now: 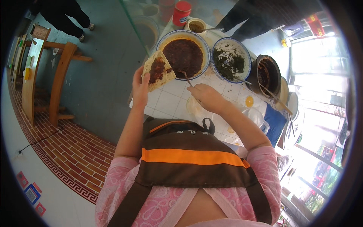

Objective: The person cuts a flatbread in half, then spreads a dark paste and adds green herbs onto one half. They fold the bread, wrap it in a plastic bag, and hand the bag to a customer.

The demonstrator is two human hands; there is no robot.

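My left hand [141, 88] holds a piece of flatbread [154, 84] up at the left edge of the tiled counter. Dark red sauce [157, 69] is smeared over its upper face. In my right hand [208, 98] is the handle of a spoon [187, 78]; its far end meets dark sauce at the near rim of a blue-and-white basin [206, 66]. Thick red-brown sauce [183, 54] fills much of that basin. To its right, a second patterned basin [246, 54] holds chopped dark greens [231, 63] and a metal spoon.
A dark pot [253, 71] with a long-handled utensil stands right of the basins. Behind them are a red-lidded jar [181, 12] and a small sauce tub [197, 24]. A glass pane [133, 22] rises at the counter's left. Two people stand beyond; wooden tables [61, 82] are at left.
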